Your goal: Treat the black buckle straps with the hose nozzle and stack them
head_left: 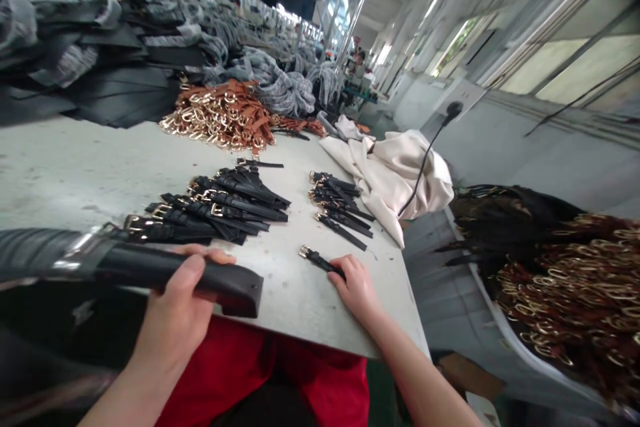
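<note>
My left hand (183, 293) is wrapped round a black vacuum hose nozzle (227, 280), which joins a ribbed grey hose (45, 253) at the left. The nozzle's end hangs over the table's front edge. My right hand (355, 280) has its fingers closed on a short black buckle strap (316, 257), its gold buckle pointing away to the left. Beyond the nozzle lies a large heap of black buckle straps (225, 197). A smaller group of black buckle straps (340, 203) rests farther off, behind my right hand.
A pile of brown straps with gold rings (225, 113) sits at the table's back. Black pieces (125, 87) and wrapped bundles (270, 73) are stacked behind. Cream cloth (400, 167) with a black cord drapes at the right edge. A bin (480, 280) of brown straps stands right.
</note>
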A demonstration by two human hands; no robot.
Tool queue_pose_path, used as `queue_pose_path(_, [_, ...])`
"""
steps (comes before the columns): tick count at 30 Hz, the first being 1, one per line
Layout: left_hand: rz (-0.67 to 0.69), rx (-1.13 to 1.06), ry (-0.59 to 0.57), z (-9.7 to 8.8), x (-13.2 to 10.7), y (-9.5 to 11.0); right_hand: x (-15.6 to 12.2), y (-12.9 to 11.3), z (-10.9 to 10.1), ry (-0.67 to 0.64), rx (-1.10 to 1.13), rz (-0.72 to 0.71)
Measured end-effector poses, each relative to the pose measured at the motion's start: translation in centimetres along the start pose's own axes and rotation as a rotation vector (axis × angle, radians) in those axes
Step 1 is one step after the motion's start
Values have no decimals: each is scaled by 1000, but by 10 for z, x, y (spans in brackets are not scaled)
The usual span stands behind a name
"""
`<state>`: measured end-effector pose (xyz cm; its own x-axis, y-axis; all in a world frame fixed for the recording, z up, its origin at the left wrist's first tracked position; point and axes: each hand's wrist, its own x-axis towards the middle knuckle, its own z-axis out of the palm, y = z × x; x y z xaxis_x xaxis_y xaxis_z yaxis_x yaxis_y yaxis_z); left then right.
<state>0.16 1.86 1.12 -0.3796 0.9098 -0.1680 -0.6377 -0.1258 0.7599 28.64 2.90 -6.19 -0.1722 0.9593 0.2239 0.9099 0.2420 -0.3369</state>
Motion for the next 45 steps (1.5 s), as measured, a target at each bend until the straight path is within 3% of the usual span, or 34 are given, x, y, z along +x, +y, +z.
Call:
queue_pose_path(4, [-23, -1, 136, -20, 2, 18, 48, 39, -9, 38, -214, 32])
queue_pose_path(7, [-93, -38, 217, -26, 1, 23, 72, 38, -14, 88, -278, 53])
queue_pose_path(10, [-103, -56, 235, -28, 3, 24, 90, -2, -6, 57, -292, -71])
queue_pose_path(14, [-18, 3, 164, -32, 6, 24, 124, -85, 19, -69, -209, -294])
queue_pose_path(17, [23, 33, 160, -35, 4, 27, 156, -127, 34, -101, -252, -254])
queue_pose_path(20, [31, 50, 196, -37, 0, 32, 171, -142, 33, -135, -287, -234])
queue_pose_path(24, [59, 46, 198, -36, -4, 36, 144, -130, 7, -141, -208, -228])
queue_pose_path(27, [87, 25, 170, -32, -6, 38, 96, -100, -20, -220, 18, -137])
queue_pose_path(29, [83, 20, 136, -27, -8, 37, 62, -75, -35, -340, 162, -30])
queue_pose_path(32, [68, 28, 82, -19, -13, 33, 24, -46, -45, -432, 152, 75])
queue_pose_path(35, [62, 47, 39, -11, -18, 26, 7, -42, -39, -310, 40, 23])
queue_pose_path(38, [71, 68, 13, -4, -21, 20, 7, -56, -23, -199, 53, -64])
queue_pose_path(45, [147, 97, -66, 18, -21, 8, 18, -73, 11, -105, 205, 1])
